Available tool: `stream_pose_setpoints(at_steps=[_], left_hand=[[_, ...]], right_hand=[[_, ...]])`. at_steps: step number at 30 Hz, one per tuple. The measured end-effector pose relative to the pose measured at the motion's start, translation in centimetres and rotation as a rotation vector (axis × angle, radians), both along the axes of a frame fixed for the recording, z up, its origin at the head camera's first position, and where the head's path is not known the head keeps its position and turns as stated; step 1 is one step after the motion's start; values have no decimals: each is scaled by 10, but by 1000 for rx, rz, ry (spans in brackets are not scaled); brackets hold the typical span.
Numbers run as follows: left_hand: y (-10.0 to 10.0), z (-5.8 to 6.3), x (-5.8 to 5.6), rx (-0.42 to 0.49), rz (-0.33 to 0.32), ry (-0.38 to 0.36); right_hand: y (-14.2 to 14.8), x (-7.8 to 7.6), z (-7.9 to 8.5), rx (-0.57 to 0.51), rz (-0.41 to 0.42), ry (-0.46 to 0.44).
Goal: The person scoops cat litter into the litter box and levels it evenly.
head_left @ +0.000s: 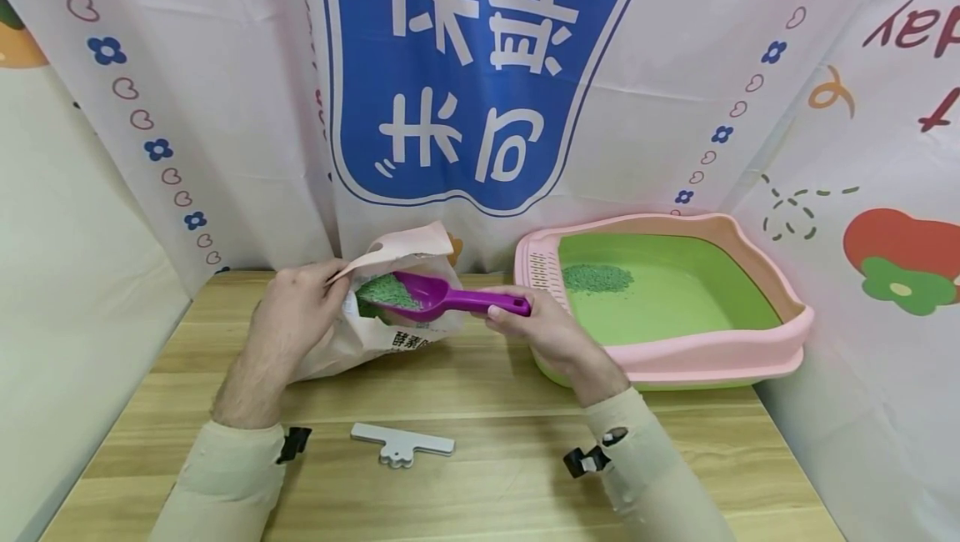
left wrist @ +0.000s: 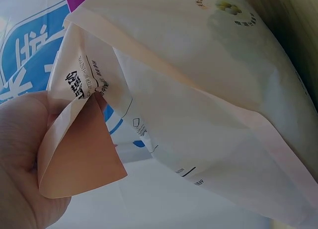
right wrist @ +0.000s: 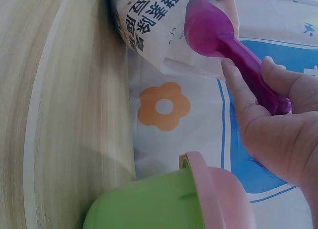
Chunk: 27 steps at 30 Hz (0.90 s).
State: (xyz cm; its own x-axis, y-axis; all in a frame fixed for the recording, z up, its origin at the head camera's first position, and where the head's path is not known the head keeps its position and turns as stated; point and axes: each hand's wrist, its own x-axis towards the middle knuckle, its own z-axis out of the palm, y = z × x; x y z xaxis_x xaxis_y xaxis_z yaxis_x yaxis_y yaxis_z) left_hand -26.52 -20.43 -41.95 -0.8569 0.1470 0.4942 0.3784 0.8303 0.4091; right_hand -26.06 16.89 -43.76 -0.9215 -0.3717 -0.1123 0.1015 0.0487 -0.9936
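My left hand (head_left: 296, 308) grips the folded edge at the mouth of a paper litter bag (head_left: 397, 343), whose flap also shows bent over in the left wrist view. With my right hand (head_left: 543, 327) I hold a purple scoop (head_left: 431, 296) by its handle, thumb on one side and fingers on the other. The scoop's bowl lies at the bag's open mouth, loaded with green litter pellets (head_left: 392, 292). In the right wrist view the scoop (right wrist: 211, 28) shows from below against the bag. The inside of the bag is mostly hidden.
A litter box (head_left: 716, 358) with a pink rim and green base stands at the right, a small heap of green litter (head_left: 597, 278) on its floor. A pale wide clip (head_left: 402, 444) lies near the front of the wooden table (head_left: 495, 484). A printed curtain (head_left: 247, 92) hangs behind.
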Motion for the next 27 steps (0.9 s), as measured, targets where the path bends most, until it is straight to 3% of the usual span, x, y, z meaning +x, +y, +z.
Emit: stream_pose_setpoints(at_steps=[13, 27], left_hand=[[-1, 0, 1, 4, -3, 4], [-1, -1, -1, 1, -6, 14]], right_hand=[[15, 3, 1, -84, 52, -12], [31, 5, 9, 97, 57, 89]])
